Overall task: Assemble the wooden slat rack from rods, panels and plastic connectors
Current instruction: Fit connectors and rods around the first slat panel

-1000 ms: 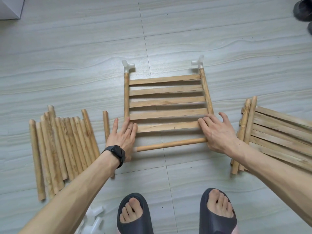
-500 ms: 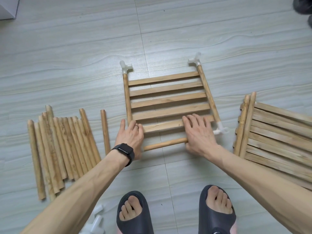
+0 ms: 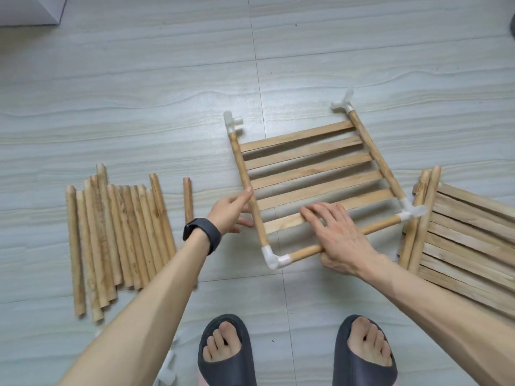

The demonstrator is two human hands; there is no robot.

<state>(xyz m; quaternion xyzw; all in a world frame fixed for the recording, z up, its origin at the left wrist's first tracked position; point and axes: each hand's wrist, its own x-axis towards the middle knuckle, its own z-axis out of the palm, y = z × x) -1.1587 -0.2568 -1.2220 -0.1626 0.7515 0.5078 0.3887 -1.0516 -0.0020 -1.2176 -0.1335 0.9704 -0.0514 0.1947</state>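
1. The slat panel (image 3: pixel 315 174) lies flat on the tiled floor (image 3: pixel 139 93), at 12 o'clock from the slippers (image 3: pixel 225 355).
2. It sits skewed: the slats run from about 8 o'clock to 2 o'clock, and the two side rods point from 5 o'clock up to 11 o'clock.
3. White plastic connectors cap all four corners: far-left connector (image 3: pixel 232 122), far-right connector (image 3: pixel 344 103), near-left elbow (image 3: pixel 274 259) and near-right connector (image 3: pixel 412 213).
4. The near rod (image 3: pixel 384 225) spans between the two near connectors, parallel to the slats.
5. The left hand (image 3: pixel 231 211) pinches the left side rod (image 3: pixel 242 168) about midway along, thumb on top and fingers below.
6. The right hand (image 3: pixel 340 235) lies spread and flat, its straight fingers pressing the nearest slat (image 3: pixel 281 224) and its palm over the near rod. The thumb seems tucked against the rod's near side, but whether it clamps is unclear.
7. At 9 o'clock a row of loose rods (image 3: pixel 119 235) lies lengthwise, 6 to 12.
8. At 3 o'clock more panels (image 3: pixel 468 240) are stacked, touching the near-right connector.
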